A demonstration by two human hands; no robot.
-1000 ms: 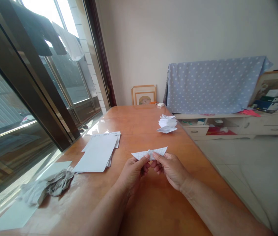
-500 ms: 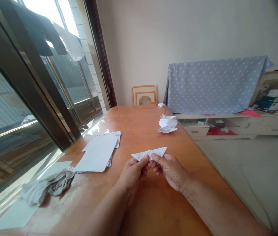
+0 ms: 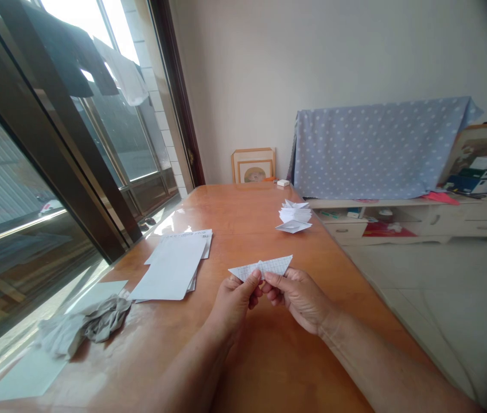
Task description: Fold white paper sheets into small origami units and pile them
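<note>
A folded paper boat (image 3: 275, 265) of white grid-lined paper is held just above the table, its two pointed ends out to the sides. My left hand (image 3: 240, 291) pinches its lower edge near the middle, thumb in front. Beside it, my right hand (image 3: 295, 291) grips the same edge with the thumb on the near face. Both thumbs nearly meet at the centre; the fingers behind the paper are partly hidden. Farther off on the table stands a row of finished-looking white paper boats (image 3: 295, 215), nested close together.
A stack of white sheets (image 3: 170, 269) lies left on the wooden table (image 3: 234, 212). Nearer, a crumpled grey cloth (image 3: 105, 318) rests by pale sheets. A small white box (image 3: 283, 183) sits at the far edge. Beyond is a low cabinet (image 3: 445, 221); a glass door stands left.
Almost nothing differs. Both hands keep their pinch on the paper boat, which has shifted very slightly up and left.
</note>
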